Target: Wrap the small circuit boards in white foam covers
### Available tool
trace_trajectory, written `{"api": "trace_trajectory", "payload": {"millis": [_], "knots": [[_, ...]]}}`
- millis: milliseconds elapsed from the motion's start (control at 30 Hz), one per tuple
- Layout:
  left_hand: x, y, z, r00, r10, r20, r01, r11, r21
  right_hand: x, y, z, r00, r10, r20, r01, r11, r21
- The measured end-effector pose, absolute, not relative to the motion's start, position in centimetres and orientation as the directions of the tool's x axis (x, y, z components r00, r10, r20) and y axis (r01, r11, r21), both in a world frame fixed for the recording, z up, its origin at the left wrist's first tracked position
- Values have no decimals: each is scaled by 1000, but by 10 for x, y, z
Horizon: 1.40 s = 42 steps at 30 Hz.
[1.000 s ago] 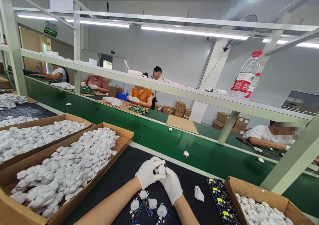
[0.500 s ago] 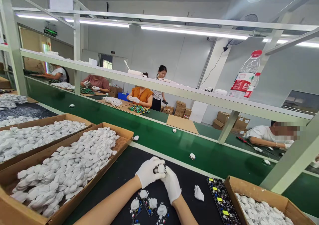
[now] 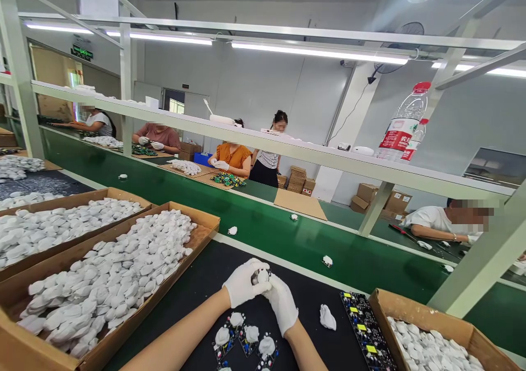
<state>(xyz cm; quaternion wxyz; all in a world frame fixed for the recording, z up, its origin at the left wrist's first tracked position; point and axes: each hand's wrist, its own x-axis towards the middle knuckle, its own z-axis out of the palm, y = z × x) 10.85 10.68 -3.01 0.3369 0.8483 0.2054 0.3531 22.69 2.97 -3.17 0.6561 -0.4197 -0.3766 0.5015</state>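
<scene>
Both of my hands wear white gloves and meet over the black work mat [image 3: 197,305]. My left hand [image 3: 243,284] is closed around the edge of a small circuit board [image 3: 262,276] that carries a white putty-like lump. Pressed against the board's near right side are the fingers of my right hand [image 3: 281,305]; its fingertips are partly hidden. Just below my wrists lie several small circuit boards [image 3: 251,335], each topped with a white lump. A loose white lump [image 3: 327,317] rests on the mat, right of my right hand.
At left are two cardboard trays [image 3: 213,226] full of white lumps. A panel of joined circuit boards [image 3: 364,332] and another box of lumps [image 3: 380,300] lie at right. Beyond runs a green conveyor belt [image 3: 263,231] under a shelf [image 3: 320,157] with bottles [image 3: 405,121]. People work across it.
White-lumped pieces on the belt have moved to the right. My hands stay nearly in place, with the held board turned slightly. The standing person in the background has shifted right.
</scene>
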Motion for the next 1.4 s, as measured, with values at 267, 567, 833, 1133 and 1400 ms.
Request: {"api": "trace_trajectory", "payload": {"millis": [267, 567, 833, 1133, 1400], "knots": [[105, 103, -25, 657, 613, 440, 320, -755, 573, 224, 25, -25, 198, 971, 136, -140, 166, -976], [106, 102, -22, 677, 602, 423, 371, -776, 510, 223, 27, -28, 220, 964, 146, -61, 163, -985], [106, 106, -28, 695, 557, 455, 277, -792, 545, 223, 26, -26, 228, 964, 135, -73, 155, -985], [107, 104, -29, 689, 553, 469, 243, -786, 569, 225, 24, -23, 161, 974, 161, -131, 182, -974], [105, 101, -23, 737, 531, 417, 300, -811, 503, 225, 28, -27, 216, 967, 133, -144, 166, -976]]}}
